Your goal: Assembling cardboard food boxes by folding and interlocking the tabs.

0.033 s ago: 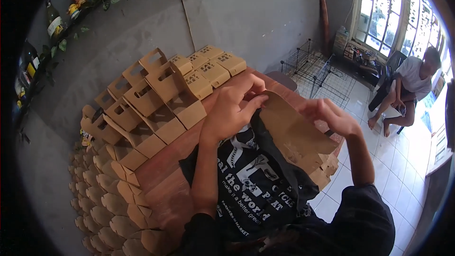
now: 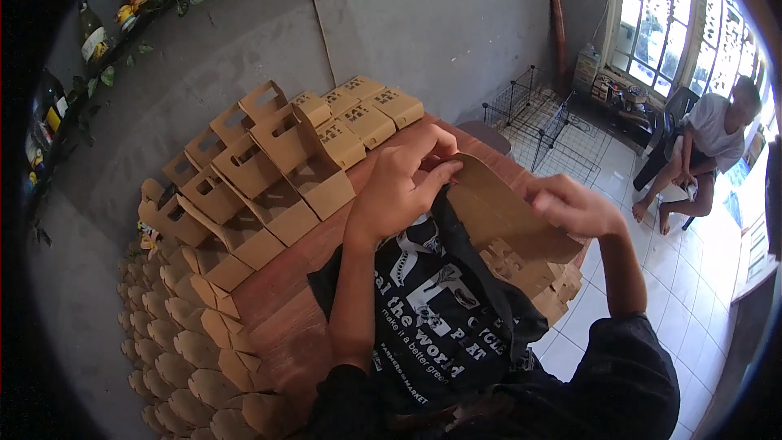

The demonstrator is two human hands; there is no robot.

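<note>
My left hand (image 2: 407,175) pinches the upper left corner of a brown cardboard sheet (image 2: 501,208) between thumb and fingers. At the sheet's right end my right hand (image 2: 578,205) is curled against the edge, its fingers slightly blurred. The sheet is tilted up and bends a little. Below it, a black cloth bag (image 2: 428,318) with white print lies in front of me, its rim folded near the sheet. More cardboard pieces (image 2: 521,273) with cut tabs show beneath the sheet, beside the bag's rim.
On the reddish wooden table (image 2: 285,326) stand open cardboard carriers (image 2: 277,212) with handles and several closed small boxes (image 2: 366,122). Stacked cardboard pieces (image 2: 195,350) fill the left side. Beyond are a wire pen (image 2: 542,126) and a seated person (image 2: 709,143).
My right hand has curled its fingers in closer to the sheet's edge. The sheet's lower side has lifted, baring more of the cardboard pieces below. My left hand keeps its pinch.
</note>
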